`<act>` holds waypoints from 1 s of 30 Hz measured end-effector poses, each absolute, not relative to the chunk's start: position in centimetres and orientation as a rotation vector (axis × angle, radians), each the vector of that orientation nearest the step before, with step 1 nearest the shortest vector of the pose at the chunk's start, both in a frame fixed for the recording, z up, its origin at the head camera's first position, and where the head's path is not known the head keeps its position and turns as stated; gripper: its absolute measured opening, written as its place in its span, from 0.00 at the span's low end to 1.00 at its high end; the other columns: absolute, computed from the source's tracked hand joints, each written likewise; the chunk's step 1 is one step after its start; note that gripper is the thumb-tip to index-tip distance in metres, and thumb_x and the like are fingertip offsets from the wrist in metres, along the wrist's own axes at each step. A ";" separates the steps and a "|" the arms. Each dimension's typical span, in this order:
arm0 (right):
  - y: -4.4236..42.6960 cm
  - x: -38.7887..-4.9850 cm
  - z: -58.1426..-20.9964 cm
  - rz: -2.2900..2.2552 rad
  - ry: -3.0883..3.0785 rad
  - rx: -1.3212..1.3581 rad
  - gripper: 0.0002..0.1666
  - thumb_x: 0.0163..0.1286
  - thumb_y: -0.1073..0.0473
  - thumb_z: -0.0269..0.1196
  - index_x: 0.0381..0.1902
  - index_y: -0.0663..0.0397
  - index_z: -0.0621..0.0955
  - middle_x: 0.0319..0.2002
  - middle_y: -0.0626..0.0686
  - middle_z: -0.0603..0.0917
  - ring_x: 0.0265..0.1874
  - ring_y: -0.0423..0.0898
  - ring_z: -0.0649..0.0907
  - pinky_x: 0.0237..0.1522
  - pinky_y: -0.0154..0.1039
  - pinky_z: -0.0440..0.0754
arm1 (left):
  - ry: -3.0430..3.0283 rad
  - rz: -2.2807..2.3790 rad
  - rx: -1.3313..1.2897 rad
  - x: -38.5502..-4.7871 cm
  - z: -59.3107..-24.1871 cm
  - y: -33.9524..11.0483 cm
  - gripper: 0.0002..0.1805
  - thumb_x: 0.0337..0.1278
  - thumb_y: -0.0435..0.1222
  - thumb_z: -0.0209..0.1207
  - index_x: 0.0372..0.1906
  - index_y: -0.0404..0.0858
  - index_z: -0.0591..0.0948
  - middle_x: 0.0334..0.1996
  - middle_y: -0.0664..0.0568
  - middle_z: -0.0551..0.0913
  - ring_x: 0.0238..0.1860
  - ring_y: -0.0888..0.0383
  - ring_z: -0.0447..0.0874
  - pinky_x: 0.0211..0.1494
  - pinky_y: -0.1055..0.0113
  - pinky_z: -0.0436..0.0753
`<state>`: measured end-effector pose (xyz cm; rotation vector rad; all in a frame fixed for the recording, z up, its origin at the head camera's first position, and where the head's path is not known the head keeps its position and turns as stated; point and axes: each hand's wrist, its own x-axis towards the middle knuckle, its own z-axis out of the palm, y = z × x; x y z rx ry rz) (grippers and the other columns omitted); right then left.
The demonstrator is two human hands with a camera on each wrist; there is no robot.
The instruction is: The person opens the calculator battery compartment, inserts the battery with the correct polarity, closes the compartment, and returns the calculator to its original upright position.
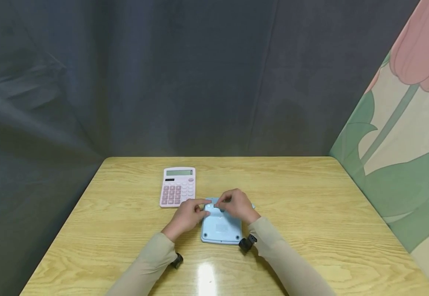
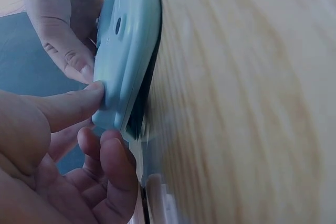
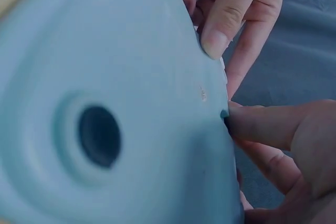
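A light-blue calculator (image 1: pixel 221 228) lies face down on the table, its back with round dark feet turned up. My left hand (image 1: pixel 187 214) grips its upper left edge, the thumb on the back and other fingers at the side and far edge. In the left wrist view, the calculator (image 2: pixel 126 40) has its near edge slightly above the wood. My right hand (image 1: pixel 236 204) reaches over the top part of the back. Its thumb and index finger pinch at a small dark piece (image 1: pixel 215 206) by a recess there; the fingertips mostly hide what it is.
A pink calculator (image 1: pixel 178 187) lies face up behind my left hand, its display lit. The wooden table (image 1: pixel 303 197) ends at a dark curtain (image 1: pixel 214 82) at the back. A flower-patterned panel (image 1: pixel 414 164) stands along the right side.
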<state>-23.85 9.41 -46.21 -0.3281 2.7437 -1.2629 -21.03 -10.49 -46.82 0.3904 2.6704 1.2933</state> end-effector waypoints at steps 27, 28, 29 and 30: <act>15.5 -24.9 -45.6 -1.146 2.991 -0.219 0.09 0.68 0.61 0.64 0.42 0.59 0.87 0.39 0.55 0.87 0.29 0.46 0.83 0.33 0.44 0.81 | 2.687 1.314 0.278 -22.0 -47.2 -11.4 0.20 0.63 0.36 0.65 0.59 0.41 0.83 0.17 0.55 0.68 0.16 0.61 0.63 0.20 0.71 0.64; 15.9 -24.9 -45.6 -1.101 3.000 -0.210 0.10 0.67 0.60 0.64 0.43 0.58 0.87 0.39 0.55 0.87 0.32 0.48 0.84 0.35 0.47 0.81 | 2.682 1.319 0.275 -22.1 -47.2 -11.4 0.20 0.63 0.36 0.65 0.59 0.41 0.83 0.17 0.55 0.68 0.16 0.61 0.63 0.20 0.71 0.64; 16.2 -24.9 -45.7 -1.054 3.010 -0.197 0.11 0.67 0.59 0.65 0.43 0.58 0.87 0.40 0.55 0.87 0.34 0.49 0.84 0.38 0.49 0.82 | 2.678 1.324 0.271 -22.1 -47.2 -11.5 0.20 0.63 0.36 0.65 0.59 0.41 0.83 0.17 0.55 0.68 0.16 0.61 0.63 0.20 0.71 0.64; 16.4 -24.8 -45.7 -1.012 3.015 -0.183 0.11 0.66 0.58 0.66 0.43 0.57 0.87 0.41 0.56 0.87 0.37 0.50 0.84 0.41 0.51 0.82 | 2.676 1.326 0.268 -22.2 -47.2 -11.5 0.20 0.63 0.36 0.65 0.59 0.41 0.83 0.17 0.55 0.68 0.16 0.61 0.63 0.20 0.71 0.64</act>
